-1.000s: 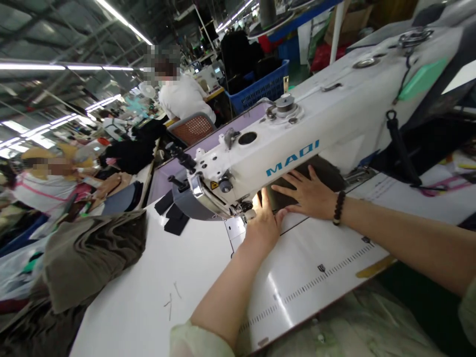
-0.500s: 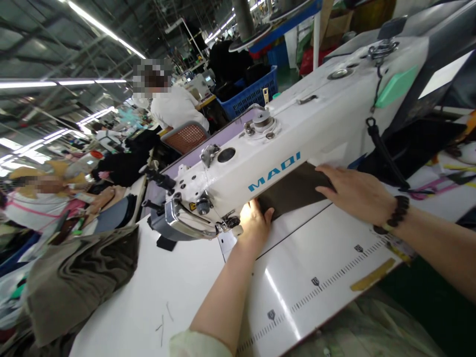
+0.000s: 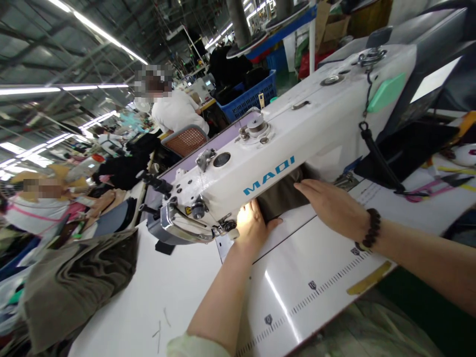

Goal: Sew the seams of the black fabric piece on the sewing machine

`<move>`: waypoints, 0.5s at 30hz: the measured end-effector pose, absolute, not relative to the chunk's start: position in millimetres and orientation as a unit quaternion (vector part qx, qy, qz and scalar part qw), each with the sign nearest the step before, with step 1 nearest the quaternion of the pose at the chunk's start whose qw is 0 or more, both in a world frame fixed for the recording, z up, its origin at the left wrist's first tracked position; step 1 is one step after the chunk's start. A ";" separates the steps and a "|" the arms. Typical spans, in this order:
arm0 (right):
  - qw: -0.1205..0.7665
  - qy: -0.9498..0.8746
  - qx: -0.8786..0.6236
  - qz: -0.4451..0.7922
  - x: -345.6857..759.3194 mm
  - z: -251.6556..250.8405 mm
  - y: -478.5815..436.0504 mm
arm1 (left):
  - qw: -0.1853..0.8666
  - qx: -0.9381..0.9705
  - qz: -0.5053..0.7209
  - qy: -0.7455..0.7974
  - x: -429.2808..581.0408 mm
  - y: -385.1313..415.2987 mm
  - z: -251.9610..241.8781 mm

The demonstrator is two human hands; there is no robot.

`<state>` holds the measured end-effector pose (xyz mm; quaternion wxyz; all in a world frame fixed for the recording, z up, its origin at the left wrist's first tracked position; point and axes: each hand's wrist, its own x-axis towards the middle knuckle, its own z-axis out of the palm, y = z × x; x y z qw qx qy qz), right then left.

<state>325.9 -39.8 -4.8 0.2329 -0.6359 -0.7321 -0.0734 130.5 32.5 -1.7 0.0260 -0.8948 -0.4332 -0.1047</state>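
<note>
The left hand (image 3: pixel 253 225), just right of the frame's centre, is laid open, palm down, with the thumb spread and the fingers set at the left part of a dark brown cloth piece (image 3: pixel 280 199). The cloth is placed beneath the machine arm, right of centre. Its right end is touched by the right hand (image 3: pixel 330 208), fingers straightened; whether any cloth is pinched cannot be told. Layered brown cloth (image 3: pixel 70 292) is heaped at the lower left, beside the white table (image 3: pixel 178 282). The middle is crossed by a sewing machine (image 3: pixel 316 121) marked MAQI. A black strap (image 3: pixel 375 153) is hung at the right.
</note>
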 end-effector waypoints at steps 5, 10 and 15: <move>0.264 -0.753 -0.600 -0.055 308.7 -5.3 -38.5 | 0.024 -0.891 -0.104 -0.441 129.7 37.0 -6.2; 0.320 -0.697 -0.640 -0.050 327.1 -7.7 -35.4 | -0.007 -0.885 -0.109 -0.453 130.1 35.9 -4.6; 0.331 -0.699 -0.630 -0.063 349.2 -6.0 -28.9 | -0.020 -0.889 -0.096 -0.447 135.7 28.7 -0.8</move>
